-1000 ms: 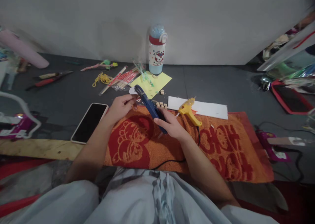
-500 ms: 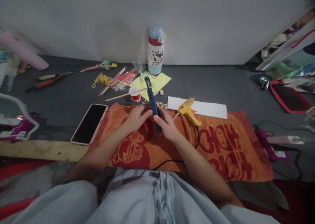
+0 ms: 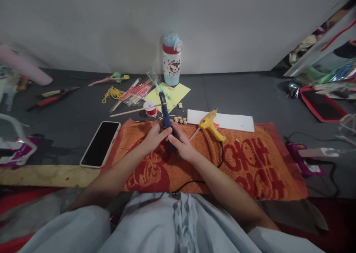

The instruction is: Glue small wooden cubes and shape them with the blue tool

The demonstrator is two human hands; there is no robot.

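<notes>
Over the orange towel (image 3: 244, 160), both of my hands are wrapped round a blue-handled pair of pliers (image 3: 166, 117), which points away from me. My left hand (image 3: 153, 137) grips it from the left and my right hand (image 3: 184, 145) from the right, thumbs nearly meeting on top. A thin wooden stick (image 3: 133, 110) crosses the dark jaws and sticks out to the left. Some fingers are hidden behind the handles. Beyond the hands lie several small cut wood pieces (image 3: 180, 120) and a spool of red thread (image 3: 151, 111).
A yellow glue gun (image 3: 210, 125) rests across a white strip (image 3: 236, 121) on the right, its cord on the towel. A phone (image 3: 100, 144) lies left. Behind are a bottle (image 3: 171, 62), yellow paper (image 3: 180, 93) and packaged sticks (image 3: 140, 92). A red-handled tool (image 3: 52, 99) lies far left.
The pliers and the stick have moved slightly left and towards me. My hands have come closer together round the handles. The whole view has shifted a little.
</notes>
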